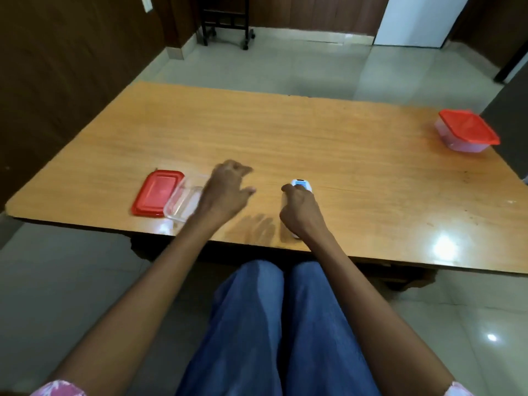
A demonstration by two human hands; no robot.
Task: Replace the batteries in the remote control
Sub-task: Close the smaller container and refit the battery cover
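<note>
A white remote control [302, 185] with a small blue screen lies on the wooden table [314, 138], lengthwise towards me. My right hand [300, 212] is closed over it, so only its far end and a bit of its near end show. My left hand [228, 190] hovers above the table to the left of the remote, blurred, fingers loosely curled and holding nothing. No batteries are visible.
A clear plastic container [183, 207] stands open near the table's front edge beside its red lid [157, 192], partly under my left wrist. A second container with a red lid [467, 130] sits at the far right. My knees are under the table's near edge.
</note>
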